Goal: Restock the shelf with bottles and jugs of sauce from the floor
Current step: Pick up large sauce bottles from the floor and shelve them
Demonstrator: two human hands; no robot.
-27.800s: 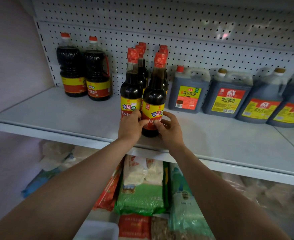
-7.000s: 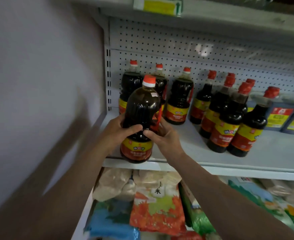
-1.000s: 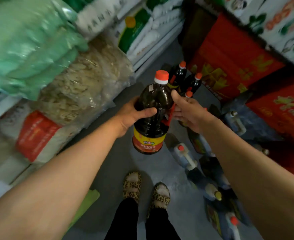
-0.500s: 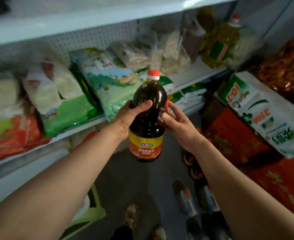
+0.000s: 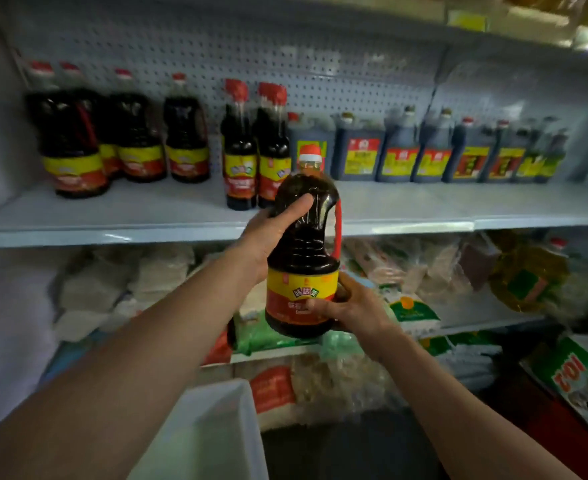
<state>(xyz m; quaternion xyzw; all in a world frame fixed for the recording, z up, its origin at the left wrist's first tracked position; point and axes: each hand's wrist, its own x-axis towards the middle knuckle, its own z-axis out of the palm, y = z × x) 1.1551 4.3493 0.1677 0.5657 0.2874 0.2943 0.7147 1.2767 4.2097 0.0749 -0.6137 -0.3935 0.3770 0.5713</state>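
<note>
I hold a large dark sauce bottle [image 5: 303, 244] with an orange cap, a red handle and a yellow-red label upright in front of the white shelf [image 5: 181, 226]. My left hand [image 5: 268, 233] grips its upper body, thumb across the front. My right hand [image 5: 351, 306] cups its base from the right. On the shelf stand several big round bottles [image 5: 74, 143] at the left, slim bottles [image 5: 240, 154] in the middle and a row of square jugs [image 5: 396, 150] to the right.
A pegboard back panel [image 5: 320, 71] closes the shelf behind. Lower shelves hold bagged goods [image 5: 407, 271] and an oil jug [image 5: 528, 275]. A white bin [image 5: 213, 431] sits low in front; a printed sack [image 5: 583, 379] lies at the right.
I have risen from the floor with the bottle and turned up to the sauce shelf. My right hand slid from the handle down to the bottle's base.
</note>
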